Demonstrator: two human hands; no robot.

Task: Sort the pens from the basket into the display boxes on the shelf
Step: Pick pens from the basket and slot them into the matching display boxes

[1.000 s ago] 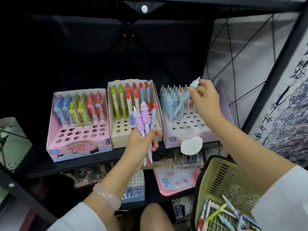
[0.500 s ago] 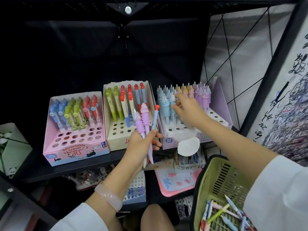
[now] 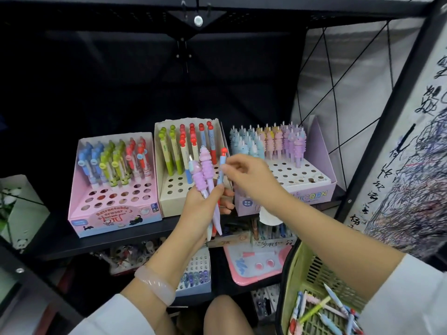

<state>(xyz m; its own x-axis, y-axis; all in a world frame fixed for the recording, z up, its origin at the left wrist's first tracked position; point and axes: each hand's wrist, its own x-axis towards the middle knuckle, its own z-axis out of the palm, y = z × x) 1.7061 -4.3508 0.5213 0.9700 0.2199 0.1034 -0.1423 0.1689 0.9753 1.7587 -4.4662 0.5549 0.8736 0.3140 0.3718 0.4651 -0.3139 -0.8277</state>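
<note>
My left hand point(image 3: 200, 209) grips a bunch of three pens upright in front of the shelf: two purple unicorn pens point(image 3: 206, 170) and a blue pen with a red cap point(image 3: 222, 168). My right hand point(image 3: 249, 176) pinches that blue pen near its top. Three display boxes stand on the shelf: a pink box point(image 3: 116, 215) at left, a cream box point(image 3: 173, 201) in the middle, and a lilac unicorn box point(image 3: 314, 194) at right. The green basket point(image 3: 300, 267) with several loose pens sits at lower right.
The black shelf point(image 3: 121, 238) carries the boxes. Below it lie more pen boxes and a pink tray point(image 3: 254, 269). A scribbled white panel point(image 3: 399, 165) stands at right, with a wire grid behind the lilac box. A white box with plants point(image 3: 21, 209) is at far left.
My right hand put the light blue unicorn pen into the lilac box, then drew back left to the pens in my left hand. My left hand stayed put.
</note>
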